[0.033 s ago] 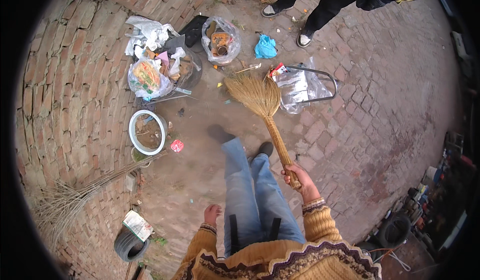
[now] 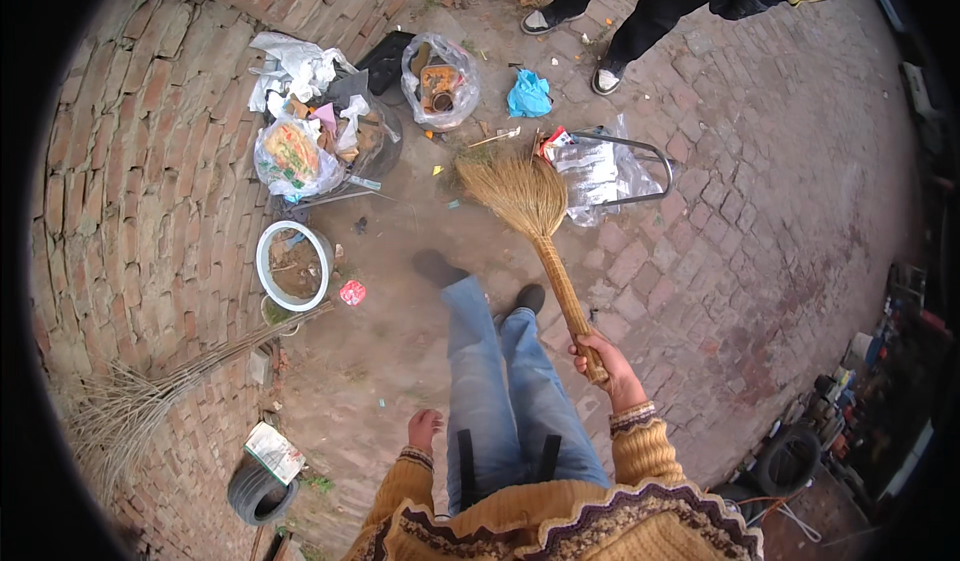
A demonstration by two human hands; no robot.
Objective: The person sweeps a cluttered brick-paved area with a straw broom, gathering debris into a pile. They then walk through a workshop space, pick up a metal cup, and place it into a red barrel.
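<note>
My right hand (image 2: 606,369) is closed around the handle of a straw broom (image 2: 525,206). The broom's fanned bristles rest on the brick ground ahead of my feet. Against their right side lie a red-and-white wrapper (image 2: 552,144) and a silvery sheet in clear plastic (image 2: 590,173), with a dark bent handle frame (image 2: 666,166) over it. My left hand (image 2: 425,428) hangs beside my left thigh, fingers loosely bent and nothing visible in it. A thin stick (image 2: 495,138) and small scraps lie just beyond the bristles.
Rubbish bags (image 2: 298,156) heap by the brick wall (image 2: 130,151), near a clear bag (image 2: 440,81) and a blue bag (image 2: 529,94). A white-rimmed bucket (image 2: 262,266), twig broom (image 2: 150,401) and tyre (image 2: 262,491) stand left. Another person's shoes (image 2: 606,81) are ahead; tyres (image 2: 787,461) lie right.
The broom's bristles and my right hand have shifted slightly to the right. My left hand stays in place.
</note>
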